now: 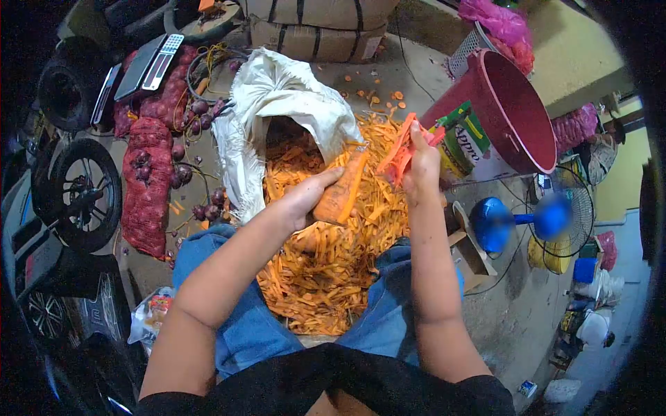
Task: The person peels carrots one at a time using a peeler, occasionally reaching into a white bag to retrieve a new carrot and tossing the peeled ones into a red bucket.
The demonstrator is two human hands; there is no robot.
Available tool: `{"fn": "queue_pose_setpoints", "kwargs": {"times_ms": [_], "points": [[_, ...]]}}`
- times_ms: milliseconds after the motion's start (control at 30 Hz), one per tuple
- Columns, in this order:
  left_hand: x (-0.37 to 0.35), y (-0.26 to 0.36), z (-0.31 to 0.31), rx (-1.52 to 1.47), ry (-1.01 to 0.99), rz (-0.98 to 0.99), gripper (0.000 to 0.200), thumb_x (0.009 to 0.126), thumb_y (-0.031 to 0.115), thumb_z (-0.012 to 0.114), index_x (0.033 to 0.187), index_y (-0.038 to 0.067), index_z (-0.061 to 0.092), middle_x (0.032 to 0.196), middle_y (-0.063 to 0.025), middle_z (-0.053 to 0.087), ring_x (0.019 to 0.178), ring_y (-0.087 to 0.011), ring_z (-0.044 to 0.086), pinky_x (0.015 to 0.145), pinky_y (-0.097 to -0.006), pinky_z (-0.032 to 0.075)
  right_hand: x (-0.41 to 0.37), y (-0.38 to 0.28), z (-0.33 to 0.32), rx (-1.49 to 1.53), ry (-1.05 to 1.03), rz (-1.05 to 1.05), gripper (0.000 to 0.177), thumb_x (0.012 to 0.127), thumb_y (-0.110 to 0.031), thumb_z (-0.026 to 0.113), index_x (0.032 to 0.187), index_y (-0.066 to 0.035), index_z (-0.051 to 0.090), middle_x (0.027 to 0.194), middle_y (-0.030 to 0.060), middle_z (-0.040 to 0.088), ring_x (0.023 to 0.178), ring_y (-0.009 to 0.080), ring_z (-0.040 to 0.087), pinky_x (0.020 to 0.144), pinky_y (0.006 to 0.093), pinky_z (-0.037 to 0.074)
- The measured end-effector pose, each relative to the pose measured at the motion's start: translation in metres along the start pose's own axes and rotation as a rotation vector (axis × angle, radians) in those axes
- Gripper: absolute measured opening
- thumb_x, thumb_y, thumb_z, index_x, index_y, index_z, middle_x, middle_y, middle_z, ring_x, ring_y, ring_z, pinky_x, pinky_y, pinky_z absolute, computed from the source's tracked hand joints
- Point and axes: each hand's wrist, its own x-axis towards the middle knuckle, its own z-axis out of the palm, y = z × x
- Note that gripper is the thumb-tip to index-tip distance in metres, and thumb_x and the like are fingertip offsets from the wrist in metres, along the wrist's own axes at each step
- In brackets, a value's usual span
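Note:
My left hand point(308, 197) is closed around the thick end of a carrot point(345, 186), whose narrow tip points up and away. Bright orange strips show along its side next to darker skin. In my right hand point(423, 165) is a red-orange peeler point(397, 154), held to the right of the carrot and apart from it. Its blade is too small to make out. A large heap of carrot peelings point(312, 277) lies below both hands, between my knees. Behind it, a white woven sack point(295, 83) gapes with more orange pieces at its mouth.
A dark red bucket point(496, 104) leans at the right, beside a blue fan point(551, 216). Red mesh bags of onions point(147, 184), a scale point(149, 66) and a motorbike wheel point(84, 195) are at the left. Carrot slices point(397, 96) lie scattered beyond the heap.

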Motion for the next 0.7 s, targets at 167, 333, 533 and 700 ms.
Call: {"fn": "queue_pose_setpoints", "kwargs": {"times_ms": [167,333,533,700], "points": [[0.010,-0.004,-0.002,-0.088,-0.011,-0.023,0.031,0.082,0.031,0.035,0.100,0.007,0.044,0.082,-0.0045,0.054,0.070,-0.0152,0.055,0.061,-0.0302,0.046,-0.008,0.013,0.008,-0.028,-0.085,-0.050,0.019,0.075,-0.023,0.055,0.075,-0.004,0.052,0.068,-0.0003,0.050,0.059,0.0087,0.047,0.055,0.0247,0.040],[0.023,-0.012,-0.007,-0.094,-0.012,-0.018,0.036,0.083,0.033,0.033,0.104,0.006,0.044,0.095,-0.0065,0.054,0.080,-0.0166,0.055,0.070,-0.0318,0.045,-0.028,0.008,0.021,-0.394,-0.024,-0.161,0.019,0.075,-0.022,0.055,0.069,-0.004,0.051,0.064,-0.0011,0.048,0.056,0.0063,0.043,0.052,0.0219,0.037],[0.008,-0.005,0.008,0.016,0.011,-0.065,0.033,0.083,0.034,0.031,0.099,0.009,0.046,0.086,-0.0044,0.055,0.072,-0.0161,0.055,0.063,-0.0309,0.046,-0.053,0.013,0.033,-0.511,-0.054,-0.398,0.021,0.075,-0.019,0.054,0.079,0.001,0.053,0.067,0.0018,0.052,0.058,0.0084,0.045,0.054,0.0226,0.037],[0.009,-0.011,0.015,-0.009,0.028,0.037,0.033,0.084,0.032,0.030,0.101,0.008,0.046,0.087,-0.0048,0.056,0.073,-0.0140,0.055,0.065,-0.0299,0.045,-0.061,0.013,0.035,-0.682,-0.033,-0.512,0.019,0.075,-0.017,0.053,0.075,0.001,0.051,0.065,0.0044,0.052,0.060,0.0107,0.047,0.055,0.0253,0.039]]}}
